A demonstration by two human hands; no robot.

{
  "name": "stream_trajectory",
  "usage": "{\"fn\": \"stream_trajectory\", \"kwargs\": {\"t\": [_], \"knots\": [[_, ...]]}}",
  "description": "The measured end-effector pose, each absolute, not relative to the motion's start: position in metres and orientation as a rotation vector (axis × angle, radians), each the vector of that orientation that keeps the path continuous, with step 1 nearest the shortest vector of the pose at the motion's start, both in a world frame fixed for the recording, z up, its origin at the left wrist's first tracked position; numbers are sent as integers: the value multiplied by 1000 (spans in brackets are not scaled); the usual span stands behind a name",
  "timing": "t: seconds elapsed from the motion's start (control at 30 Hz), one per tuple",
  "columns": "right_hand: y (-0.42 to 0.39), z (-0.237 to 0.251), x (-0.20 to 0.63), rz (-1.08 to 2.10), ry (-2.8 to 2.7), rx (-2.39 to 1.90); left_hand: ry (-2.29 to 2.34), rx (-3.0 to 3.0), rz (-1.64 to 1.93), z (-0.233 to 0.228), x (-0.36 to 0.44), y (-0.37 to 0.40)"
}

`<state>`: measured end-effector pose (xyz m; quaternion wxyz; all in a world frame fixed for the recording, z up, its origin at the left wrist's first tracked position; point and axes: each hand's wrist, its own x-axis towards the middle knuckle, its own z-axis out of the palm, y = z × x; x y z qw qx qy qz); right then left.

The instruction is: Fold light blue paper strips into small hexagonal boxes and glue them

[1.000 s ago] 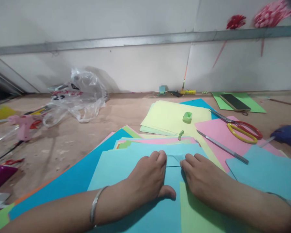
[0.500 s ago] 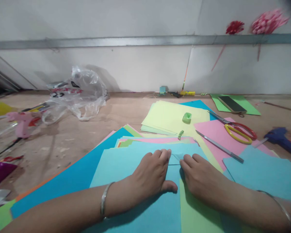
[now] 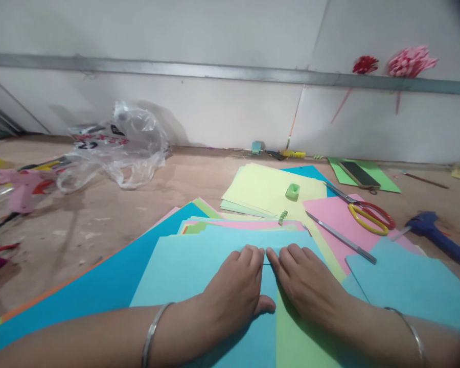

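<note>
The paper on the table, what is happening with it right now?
A person presses both hands flat on a light blue sheet on top of a pile of coloured paper. The left hand and right hand lie side by side, fingertips almost meeting at a small fold. A green sheet lies under the right wrist. Scissors, a metal ruler and a blue glue gun lie untouched to the right.

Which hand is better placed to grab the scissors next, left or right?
Right, most likely. The scissors lie on the pink sheet on the right side, nearer the right hand. The left hand would have to cross over it. Both hands now press flat on the light blue paper.
</note>
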<state>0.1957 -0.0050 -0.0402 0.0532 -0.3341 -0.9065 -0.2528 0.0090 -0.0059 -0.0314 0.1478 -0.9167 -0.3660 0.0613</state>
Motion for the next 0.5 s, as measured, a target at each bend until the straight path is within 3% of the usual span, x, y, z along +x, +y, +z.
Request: {"fn": "stream_trajectory", "kwargs": {"t": [0.5], "knots": [[10, -41, 196, -757, -2807, -1052, -1089, -2693, 287, -24, 11, -1]]}}
